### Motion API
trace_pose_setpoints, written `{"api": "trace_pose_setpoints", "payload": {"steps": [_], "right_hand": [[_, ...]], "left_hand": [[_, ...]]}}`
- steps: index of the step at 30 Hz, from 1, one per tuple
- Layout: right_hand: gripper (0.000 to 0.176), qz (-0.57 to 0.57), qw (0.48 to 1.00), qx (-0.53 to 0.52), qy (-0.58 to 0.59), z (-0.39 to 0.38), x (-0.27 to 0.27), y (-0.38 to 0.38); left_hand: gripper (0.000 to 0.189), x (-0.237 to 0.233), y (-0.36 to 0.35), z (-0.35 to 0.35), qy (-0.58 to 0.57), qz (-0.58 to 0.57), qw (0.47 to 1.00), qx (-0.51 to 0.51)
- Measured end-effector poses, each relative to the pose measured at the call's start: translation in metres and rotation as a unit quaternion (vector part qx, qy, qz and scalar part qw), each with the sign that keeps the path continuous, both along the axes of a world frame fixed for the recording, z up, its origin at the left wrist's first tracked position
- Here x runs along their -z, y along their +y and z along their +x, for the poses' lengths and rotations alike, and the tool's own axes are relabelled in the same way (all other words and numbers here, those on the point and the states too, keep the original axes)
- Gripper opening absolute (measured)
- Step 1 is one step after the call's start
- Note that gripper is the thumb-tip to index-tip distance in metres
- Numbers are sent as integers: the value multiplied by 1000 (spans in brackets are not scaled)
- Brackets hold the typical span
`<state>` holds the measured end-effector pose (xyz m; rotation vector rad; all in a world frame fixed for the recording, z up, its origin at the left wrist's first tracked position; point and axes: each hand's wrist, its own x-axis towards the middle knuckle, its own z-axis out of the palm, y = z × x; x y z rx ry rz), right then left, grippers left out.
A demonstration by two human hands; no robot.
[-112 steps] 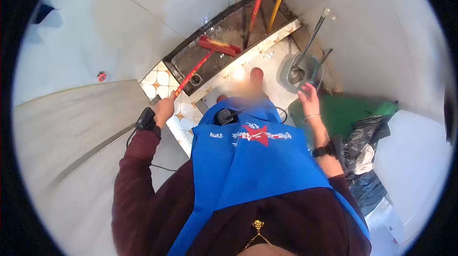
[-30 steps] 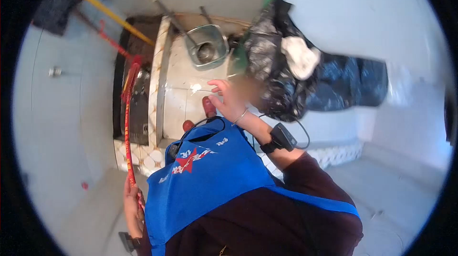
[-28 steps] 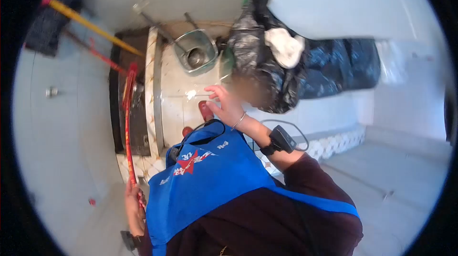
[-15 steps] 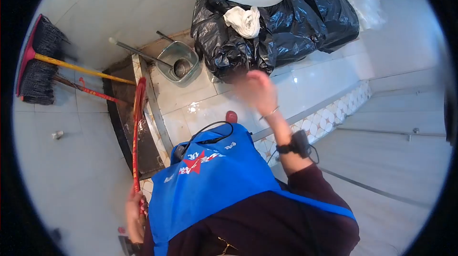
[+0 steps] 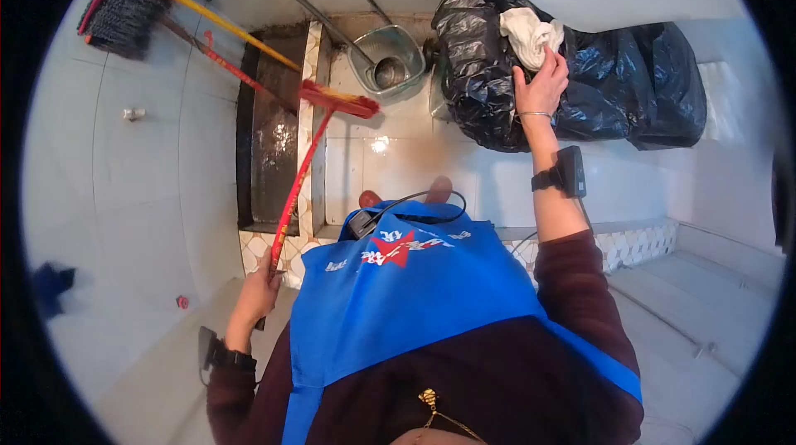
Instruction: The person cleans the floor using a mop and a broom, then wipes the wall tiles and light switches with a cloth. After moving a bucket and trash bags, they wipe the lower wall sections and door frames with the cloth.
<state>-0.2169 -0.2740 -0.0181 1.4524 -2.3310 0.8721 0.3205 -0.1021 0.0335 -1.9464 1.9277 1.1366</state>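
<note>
My left hand [image 5: 259, 292] is closed round the lower end of a long red handle, part of a red broom [image 5: 303, 170]. The broom's narrow head [image 5: 342, 100] points away from me, over the tiled ledge. My right hand [image 5: 543, 90] reaches forward to a crumpled white cloth [image 5: 529, 35] lying on a black plastic bag [image 5: 481, 72]. Its fingertips touch the cloth's near edge, and the thumb is spread apart over the black plastic. A firm grip on the cloth is not visible.
A greenish plastic basin [image 5: 405, 51] with a long-handled metal scoop [image 5: 386, 74] stands by the back wall. At the upper left, a grey mop [image 5: 137, 10] with a yellow handle leans over a dark trough [image 5: 274, 142]. A patterned tile kerb [image 5: 647, 242] runs at right.
My right hand has moved forward onto the edge of the white cloth. The broom's head now shows side-on, its handle still in my left hand. The camera view has shifted.
</note>
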Motion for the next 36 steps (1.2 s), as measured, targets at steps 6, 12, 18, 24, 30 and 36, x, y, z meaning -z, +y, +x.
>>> {"api": "trace_pose_setpoints", "payload": {"steps": [6,12,18,24,30,36], "right_hand": [[65,-41,998,-32,46,-8,13,3],[64,-32,995,-37,82,-7,15,3],[60,-22,996,-43,79,-5,18,1],[55,-29,998,3,64,-3,21,-2],[53,-35,997,16,72,-5,27,-4],[52,-32,998,8,61,2,19,-3]], "left_hand": [[63,34,-37,-36,-13,96,984,148],[37,187,-106,-132,105,67,949,290],[45,204,-150,-174,30,215,942,255],[41,219,-178,30,-8,140,977,160],[54,122,-181,67,-278,16,928,248],[56,154,-28,84,-58,-3,995,86]]}}
